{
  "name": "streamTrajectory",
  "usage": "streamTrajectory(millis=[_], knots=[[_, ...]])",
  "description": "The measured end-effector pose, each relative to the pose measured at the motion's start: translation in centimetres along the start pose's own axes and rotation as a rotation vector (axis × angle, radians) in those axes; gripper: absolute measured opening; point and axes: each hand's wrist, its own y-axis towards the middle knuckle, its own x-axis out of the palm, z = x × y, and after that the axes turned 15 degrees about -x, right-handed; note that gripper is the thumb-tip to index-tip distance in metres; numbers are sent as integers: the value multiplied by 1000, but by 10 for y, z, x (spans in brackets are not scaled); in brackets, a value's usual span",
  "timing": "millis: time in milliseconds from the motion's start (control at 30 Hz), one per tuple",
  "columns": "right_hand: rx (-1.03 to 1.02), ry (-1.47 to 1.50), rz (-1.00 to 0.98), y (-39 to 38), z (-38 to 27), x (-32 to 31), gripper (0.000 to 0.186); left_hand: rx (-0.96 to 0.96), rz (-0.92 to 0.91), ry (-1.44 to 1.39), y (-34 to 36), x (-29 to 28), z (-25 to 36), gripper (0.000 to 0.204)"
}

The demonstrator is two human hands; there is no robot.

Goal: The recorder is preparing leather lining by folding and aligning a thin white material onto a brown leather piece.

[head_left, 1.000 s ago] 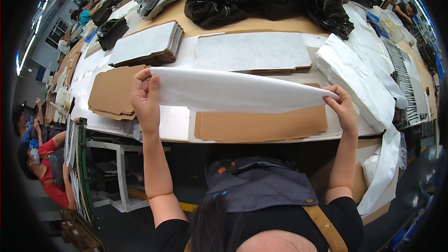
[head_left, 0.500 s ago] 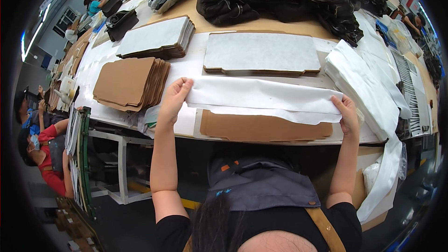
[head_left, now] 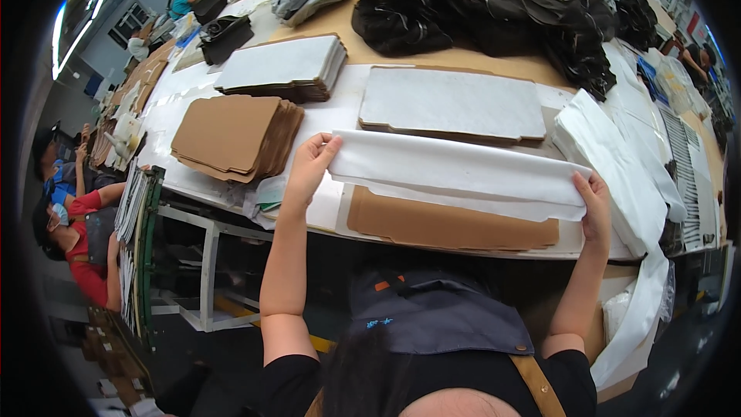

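Observation:
A long strip of white fabric is stretched between my two hands, its lower edge hanging loosely. My left hand pinches its left end between thumb and fingers, while my right hand grips the right end, slightly nearer to me. Beneath the strip, at the table's front edge, lies a brown cardboard panel, partly covered from view. Just beyond it is a stack of brown panels with a white top sheet.
Brown panels and white-faced panels are stacked at the left. A thick pile of white fabric drapes off the table at right. Dark bags line the back. A co-worker in red is at far left.
My head view has shifted, so the table sits further right and lower. Both hands still hold the white strip, which now slopes more down toward the right and looks smoother.

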Motion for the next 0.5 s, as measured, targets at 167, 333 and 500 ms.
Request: streamTrajectory(millis=[167, 333, 500], knots=[[-47, -37, -46, -3, -6, 4, 19, 106, 58, 27, -2, -1, -3, 24], [-65, -121, -111, -5, -20, 14, 14, 249, 164, -57, -10, 3, 13, 27], [-123, -82, -81, 1, -34, 22, 13, 227, 180, -45, 6, -6, 7, 25]])
